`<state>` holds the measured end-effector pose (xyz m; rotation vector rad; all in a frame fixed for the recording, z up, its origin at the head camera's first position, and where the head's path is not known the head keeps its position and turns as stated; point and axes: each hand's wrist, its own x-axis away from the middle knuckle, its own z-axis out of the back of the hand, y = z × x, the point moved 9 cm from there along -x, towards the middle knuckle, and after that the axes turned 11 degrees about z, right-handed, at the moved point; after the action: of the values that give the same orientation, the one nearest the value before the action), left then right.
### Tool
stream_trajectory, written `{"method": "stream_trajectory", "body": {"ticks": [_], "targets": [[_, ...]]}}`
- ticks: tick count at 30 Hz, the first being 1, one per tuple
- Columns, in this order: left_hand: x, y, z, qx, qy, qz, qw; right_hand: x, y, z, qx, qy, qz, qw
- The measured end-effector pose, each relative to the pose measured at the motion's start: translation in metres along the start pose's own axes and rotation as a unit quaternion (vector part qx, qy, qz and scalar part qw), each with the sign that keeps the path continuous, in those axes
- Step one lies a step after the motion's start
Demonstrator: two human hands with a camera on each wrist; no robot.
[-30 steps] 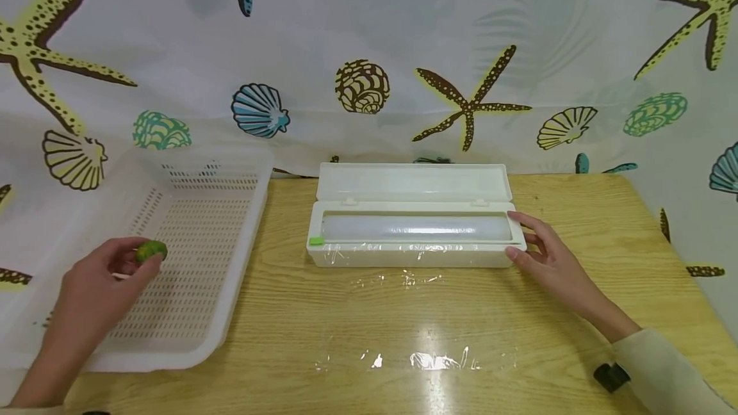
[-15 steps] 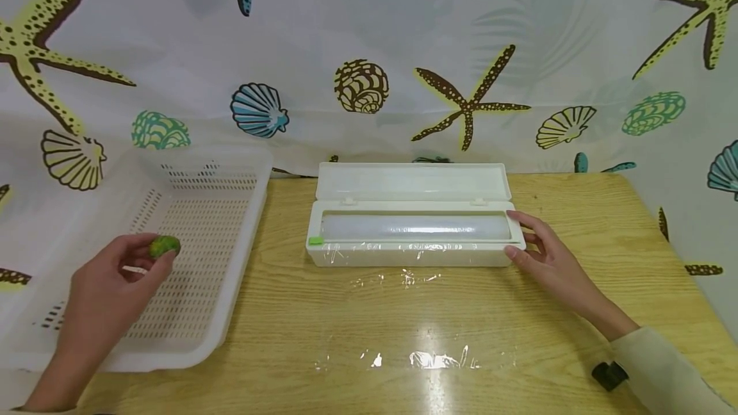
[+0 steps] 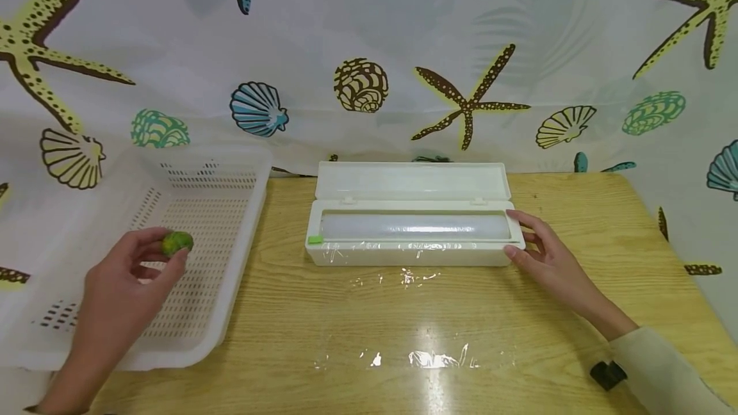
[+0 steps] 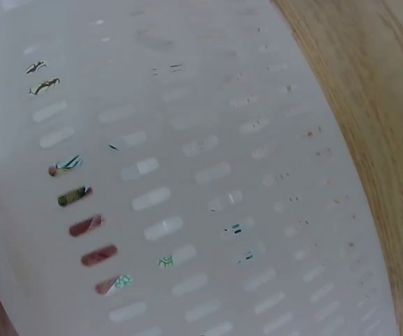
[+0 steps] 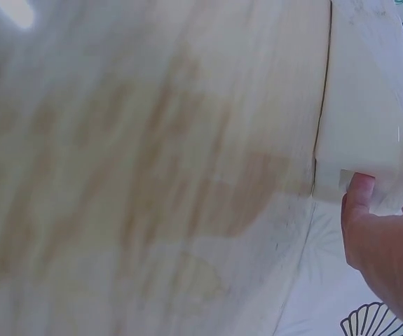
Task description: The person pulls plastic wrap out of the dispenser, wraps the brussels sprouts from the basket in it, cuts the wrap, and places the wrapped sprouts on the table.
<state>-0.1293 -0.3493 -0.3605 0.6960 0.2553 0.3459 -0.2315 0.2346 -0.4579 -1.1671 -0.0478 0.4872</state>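
In the head view my left hand holds a small green citrus fruit with yellowish patches between thumb and fingers, above the white plastic basket. The left wrist view takes in the slotted basket side, but neither hand nor fruit. My right hand grips the right end of a white cling film dispenser, thumb at the front corner and index finger at the rear one. Its lid stands raised, showing the film roll. In the right wrist view the thumb presses the dispenser's end.
A sheet of clear cling film runs from the dispenser toward me over the wooden table. A green slider sits at the dispenser's left front corner. Behind the table hangs a curtain printed with shells and starfish.
My left hand has moved right and slightly up with the citrus fruit, over the basket. The right hand and the dispenser have stayed in place.
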Motion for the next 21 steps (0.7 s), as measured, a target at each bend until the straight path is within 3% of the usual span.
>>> {"method": "stream_trajectory", "body": {"ticks": [4, 10, 15, 21], "targets": [[0.005, 0.009, -0.002, 0.028, 0.008, -0.032, 0.9991, 0.000, 0.000, 0.000, -0.001, 0.001, -0.004, 1.0000], [0.010, 0.019, -0.006, 0.050, 0.015, -0.047, 0.9976, -0.002, -0.001, -0.002, -0.001, -0.001, -0.001, 1.0000], [0.015, 0.029, -0.013, 0.060, 0.009, -0.063, 0.9962, 0.000, 0.001, -0.001, 0.002, 0.001, -0.007, 1.0000], [0.024, 0.046, -0.019, 0.075, -0.009, -0.114, 0.9906, 0.001, 0.002, 0.000, 0.003, 0.001, -0.006, 1.0000]]}}
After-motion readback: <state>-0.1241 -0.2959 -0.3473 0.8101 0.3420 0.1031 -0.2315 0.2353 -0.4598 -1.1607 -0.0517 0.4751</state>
